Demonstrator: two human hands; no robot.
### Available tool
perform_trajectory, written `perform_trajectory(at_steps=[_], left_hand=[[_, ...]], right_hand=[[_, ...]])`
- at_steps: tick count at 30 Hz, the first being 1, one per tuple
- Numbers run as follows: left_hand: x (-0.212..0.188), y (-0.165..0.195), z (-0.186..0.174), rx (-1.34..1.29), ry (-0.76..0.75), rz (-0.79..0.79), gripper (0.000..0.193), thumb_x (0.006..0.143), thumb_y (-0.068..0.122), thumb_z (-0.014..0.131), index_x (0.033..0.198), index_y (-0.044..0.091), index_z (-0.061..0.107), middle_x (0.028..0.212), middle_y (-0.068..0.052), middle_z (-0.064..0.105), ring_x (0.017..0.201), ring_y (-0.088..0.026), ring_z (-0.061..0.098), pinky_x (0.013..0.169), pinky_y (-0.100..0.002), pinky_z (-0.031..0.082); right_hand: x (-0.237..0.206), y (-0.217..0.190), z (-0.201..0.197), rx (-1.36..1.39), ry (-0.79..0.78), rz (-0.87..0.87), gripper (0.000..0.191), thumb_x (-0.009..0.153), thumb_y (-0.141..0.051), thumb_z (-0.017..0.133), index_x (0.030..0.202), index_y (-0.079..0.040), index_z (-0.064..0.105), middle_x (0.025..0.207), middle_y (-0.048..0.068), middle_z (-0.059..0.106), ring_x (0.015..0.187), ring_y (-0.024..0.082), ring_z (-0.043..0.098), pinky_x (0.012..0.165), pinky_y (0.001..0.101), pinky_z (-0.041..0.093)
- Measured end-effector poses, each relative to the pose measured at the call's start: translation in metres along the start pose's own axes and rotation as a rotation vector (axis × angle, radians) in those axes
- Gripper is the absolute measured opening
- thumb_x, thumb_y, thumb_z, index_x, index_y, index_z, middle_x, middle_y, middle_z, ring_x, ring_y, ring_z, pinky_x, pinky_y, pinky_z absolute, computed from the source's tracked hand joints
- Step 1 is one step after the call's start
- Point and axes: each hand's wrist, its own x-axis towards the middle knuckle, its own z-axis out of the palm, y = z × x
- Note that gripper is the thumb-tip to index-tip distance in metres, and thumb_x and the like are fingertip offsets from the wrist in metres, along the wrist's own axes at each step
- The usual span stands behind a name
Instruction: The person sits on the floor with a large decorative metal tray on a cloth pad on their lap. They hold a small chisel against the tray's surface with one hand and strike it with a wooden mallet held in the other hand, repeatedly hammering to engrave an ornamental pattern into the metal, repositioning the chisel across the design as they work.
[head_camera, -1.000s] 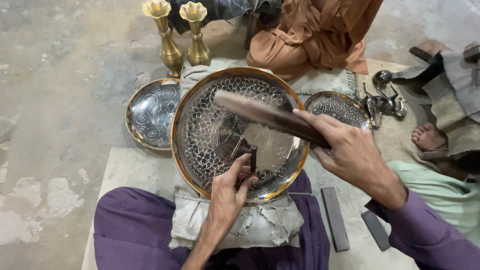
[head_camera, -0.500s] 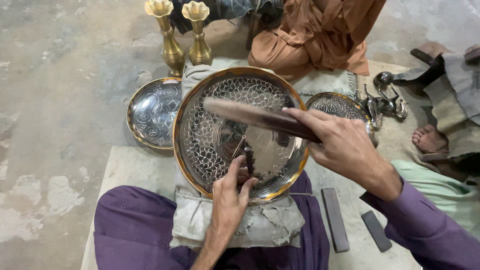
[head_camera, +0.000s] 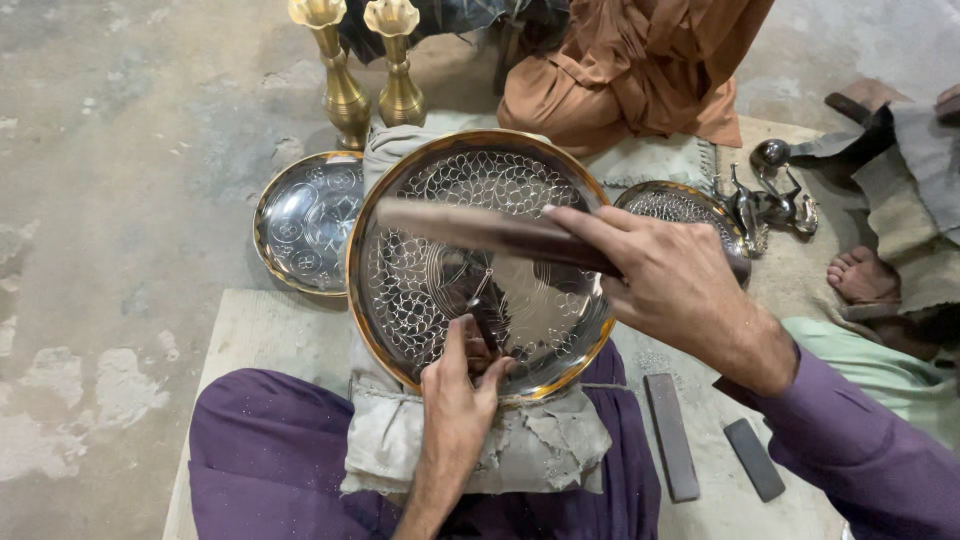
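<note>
On the person's lap, over purple trousers, a grey cloth-wrapped cushion (head_camera: 520, 445) props up a large round engraved metal plate (head_camera: 440, 200) with a golden rim, tilted toward the wearer. Nearest us, at the plate's lower edge, the left hand (head_camera: 455, 400) pinches a small dark chisel (head_camera: 483, 318) between thumb and fingers, its tip resting on the plate's face near the centre. Just above it, the right hand (head_camera: 670, 285) is wrapped firmly around one end of a long flat wooden mallet (head_camera: 480, 228), which lies across the middle of the plate, its far end reaching toward the plate's left side.

To the right of the plate, on the pale mat, lie two dark flat bars (head_camera: 670, 435), side by side but apart. Left of the plate and touching its rim sits a smaller engraved silver dish (head_camera: 300, 220); right of the plate, partly hidden behind the right hand, is another patterned dish (head_camera: 680, 205). Farther right are small shiny metal figures (head_camera: 775, 195) and a bare foot (head_camera: 865, 275) of someone else. Beyond the plate stand two brass vases (head_camera: 345, 95), close together, and behind them a seated person in orange-brown cloth (head_camera: 640, 70).
</note>
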Motion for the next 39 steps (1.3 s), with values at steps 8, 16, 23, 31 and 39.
perform_trajectory(at_steps=[8,16,23,31,39], left_hand=[[0.004,-0.006,0.005,0.017,0.006,0.041,0.048,0.087,0.004,0.074,0.129,0.001,0.052,0.089,-0.013,0.08,0.081,-0.021,0.082,0.065,-0.033,0.067],[0.001,-0.011,0.009,0.053,0.049,0.012,0.049,0.086,0.006,0.077,0.127,0.002,0.05,0.088,-0.013,0.077,0.078,-0.022,0.08,0.062,-0.034,0.066],[-0.001,-0.013,0.011,-0.003,0.044,0.026,0.043,0.09,0.004,0.073,0.126,0.003,0.05,0.091,-0.011,0.078,0.081,-0.023,0.082,0.063,-0.035,0.067],[0.001,-0.006,0.01,0.044,0.028,0.004,0.046,0.086,0.002,0.074,0.127,0.003,0.055,0.089,-0.014,0.08,0.08,-0.025,0.082,0.067,-0.038,0.065],[0.008,-0.009,0.014,0.066,-0.031,0.001,0.052,0.087,0.001,0.071,0.136,0.005,0.055,0.097,-0.015,0.079,0.086,-0.024,0.08,0.072,-0.036,0.067]], right_hand=[[-0.007,0.001,-0.01,-0.195,-0.166,-0.014,0.069,0.076,-0.014,0.07,0.143,-0.029,0.064,0.095,-0.001,0.074,0.071,0.022,0.072,0.06,0.0387,0.057],[-0.011,0.002,-0.011,-0.161,0.023,-0.091,0.063,0.077,-0.013,0.071,0.139,-0.027,0.066,0.092,0.002,0.074,0.072,0.023,0.072,0.062,0.0391,0.056],[-0.004,0.003,-0.009,-0.072,-0.134,-0.032,0.066,0.081,-0.011,0.069,0.145,-0.028,0.061,0.107,0.002,0.076,0.073,0.02,0.074,0.063,0.0366,0.058],[-0.006,0.007,-0.003,0.04,-0.004,-0.025,0.067,0.079,-0.011,0.071,0.143,-0.025,0.059,0.11,0.006,0.077,0.081,0.024,0.074,0.068,0.0389,0.059],[-0.013,0.016,0.0,-0.065,-0.301,0.219,0.079,0.083,-0.014,0.068,0.155,-0.038,0.048,0.115,-0.002,0.074,0.073,0.017,0.074,0.055,0.0324,0.06]])
